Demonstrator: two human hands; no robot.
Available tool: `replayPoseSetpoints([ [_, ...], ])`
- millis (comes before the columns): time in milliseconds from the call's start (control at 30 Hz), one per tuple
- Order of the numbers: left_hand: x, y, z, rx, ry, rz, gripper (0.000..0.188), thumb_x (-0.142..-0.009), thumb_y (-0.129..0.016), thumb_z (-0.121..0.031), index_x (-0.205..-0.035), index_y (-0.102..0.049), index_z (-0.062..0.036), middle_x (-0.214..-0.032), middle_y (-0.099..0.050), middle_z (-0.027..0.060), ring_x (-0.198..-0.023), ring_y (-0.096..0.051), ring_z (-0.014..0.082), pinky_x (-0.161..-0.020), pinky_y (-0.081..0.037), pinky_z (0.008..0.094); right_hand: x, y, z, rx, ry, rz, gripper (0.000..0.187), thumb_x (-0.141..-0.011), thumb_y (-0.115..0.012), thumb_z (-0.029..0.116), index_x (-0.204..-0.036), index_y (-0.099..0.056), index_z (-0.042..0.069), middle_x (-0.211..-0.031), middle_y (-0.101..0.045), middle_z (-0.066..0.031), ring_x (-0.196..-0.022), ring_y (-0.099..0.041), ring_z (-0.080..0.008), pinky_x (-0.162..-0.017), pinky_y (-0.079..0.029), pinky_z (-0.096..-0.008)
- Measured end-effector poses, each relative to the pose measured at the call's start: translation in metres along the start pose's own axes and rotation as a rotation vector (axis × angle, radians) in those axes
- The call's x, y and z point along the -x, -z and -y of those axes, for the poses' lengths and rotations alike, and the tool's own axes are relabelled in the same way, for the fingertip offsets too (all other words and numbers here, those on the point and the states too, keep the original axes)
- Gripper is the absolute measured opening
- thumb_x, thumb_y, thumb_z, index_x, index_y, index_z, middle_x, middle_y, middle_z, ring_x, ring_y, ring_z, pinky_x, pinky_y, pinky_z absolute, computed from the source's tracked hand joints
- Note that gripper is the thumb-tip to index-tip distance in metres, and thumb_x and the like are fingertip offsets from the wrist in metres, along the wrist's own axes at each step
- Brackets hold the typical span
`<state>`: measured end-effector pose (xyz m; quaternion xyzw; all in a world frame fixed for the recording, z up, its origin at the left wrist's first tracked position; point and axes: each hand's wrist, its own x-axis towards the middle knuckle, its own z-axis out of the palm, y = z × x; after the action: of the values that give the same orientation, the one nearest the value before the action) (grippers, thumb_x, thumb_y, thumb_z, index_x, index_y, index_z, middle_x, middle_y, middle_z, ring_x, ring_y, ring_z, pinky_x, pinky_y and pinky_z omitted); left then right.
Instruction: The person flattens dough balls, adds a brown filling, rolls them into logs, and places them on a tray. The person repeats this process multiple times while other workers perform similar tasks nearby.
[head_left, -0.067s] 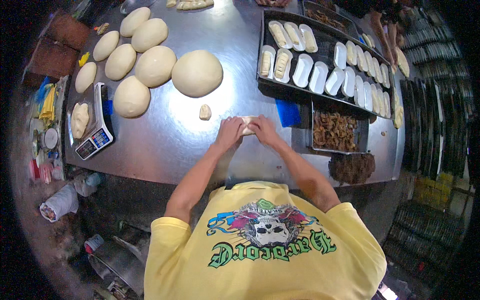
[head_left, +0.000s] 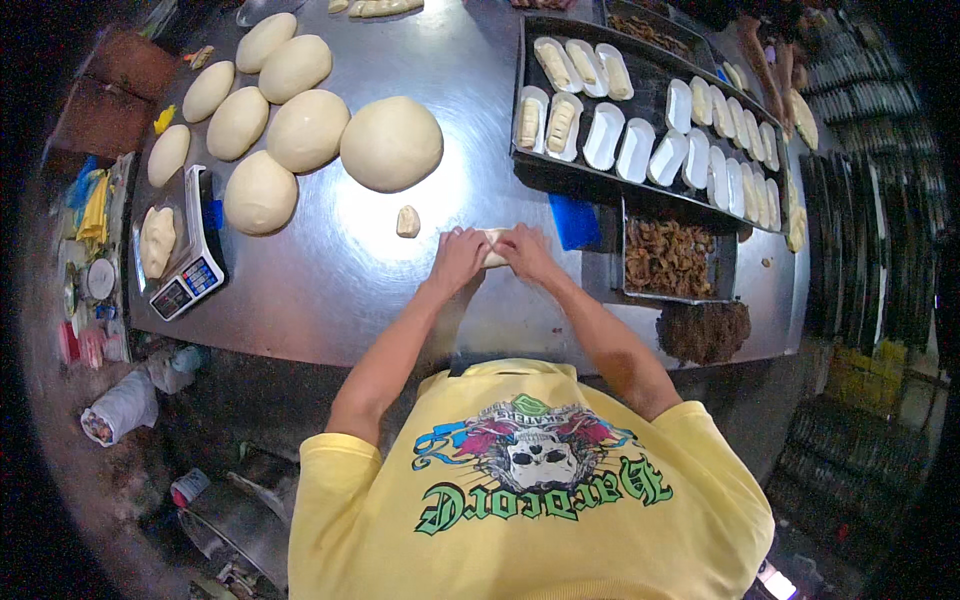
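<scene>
Between my two hands lies a pale piece of dough (head_left: 495, 248) on the metal table, mostly covered by my fingers. My left hand (head_left: 461, 255) grips its left end, fingers curled over the top. From the other side my right hand (head_left: 526, 251) holds the right end, its thumb close to the left thumb. A small lump of dough (head_left: 407, 222) sits just beyond my left hand. Farther left rests a large round dough ball (head_left: 391, 144), with several other dough balls (head_left: 308, 131) grouped beside it.
At the left edge a digital scale (head_left: 187, 285) carries a dough piece (head_left: 158, 242). A black tray (head_left: 640, 88) at the far right holds white paper liners, several with shaped dough. Nearer stands a pan of brown filling (head_left: 668, 258). A blue sheet (head_left: 574, 221) lies beside it. Another person's arm (head_left: 762, 70) shows at the upper right.
The view has shifted very slightly. Both hands stay on the dough piece in nearly the same place.
</scene>
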<state>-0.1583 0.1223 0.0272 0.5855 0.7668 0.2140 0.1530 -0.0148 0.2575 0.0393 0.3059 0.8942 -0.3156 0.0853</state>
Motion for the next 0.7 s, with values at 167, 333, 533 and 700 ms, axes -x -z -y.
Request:
replayPoseSetpoints([
  [167,-0.017,0.007,0.001,-0.114,0.116,-0.046,0.037,-0.084,-0.074,-0.040,-0.109,-0.063,-0.0145,-0.123,-0.056,0.0104,-0.111,-0.053,0.0377,-0.093,-0.039,0.0537,-0.023,0.004,0.004,0.205,-0.151,-0.123,0.043,-0.079,-0.078,0.050,-0.097,-0.065,0.014,-0.119,-0.052,-0.0163,-0.114,-0.046,-0.0396,-0.089,-0.040,-0.0534],
  [333,-0.029,0.007,0.029,-0.018,0.167,-0.146,0.067,-0.078,-0.079,-0.049,-0.133,-0.053,-0.0226,-0.143,-0.040,0.0092,-0.123,-0.043,0.0420,-0.105,-0.031,0.0604,-0.032,0.006,-0.022,0.118,0.002,-0.375,0.054,-0.071,-0.083,0.057,-0.094,-0.059,0.014,-0.112,-0.049,-0.0123,-0.108,-0.046,-0.0353,-0.083,-0.038,-0.0506],
  [533,-0.025,0.002,0.038,0.049,0.149,-0.223,0.063,-0.079,-0.079,-0.046,-0.133,-0.054,-0.0245,-0.146,-0.038,0.0064,-0.125,-0.041,0.0437,-0.106,-0.030,0.0610,-0.031,0.014,-0.028,-0.025,0.066,-0.355,0.048,-0.077,-0.082,0.049,-0.100,-0.059,0.013,-0.113,-0.050,-0.0113,-0.108,-0.049,-0.0342,-0.085,-0.038,-0.0480],
  [700,-0.031,0.009,0.035,0.072,0.162,-0.204,0.056,-0.080,-0.080,-0.041,-0.129,-0.057,-0.0264,-0.144,-0.040,0.0048,-0.123,-0.042,0.0429,-0.103,-0.034,0.0599,-0.036,0.005,-0.021,-0.005,0.018,-0.377,0.051,-0.079,-0.079,0.052,-0.105,-0.061,0.012,-0.117,-0.050,-0.0157,-0.116,-0.047,-0.0371,-0.091,-0.039,-0.0528],
])
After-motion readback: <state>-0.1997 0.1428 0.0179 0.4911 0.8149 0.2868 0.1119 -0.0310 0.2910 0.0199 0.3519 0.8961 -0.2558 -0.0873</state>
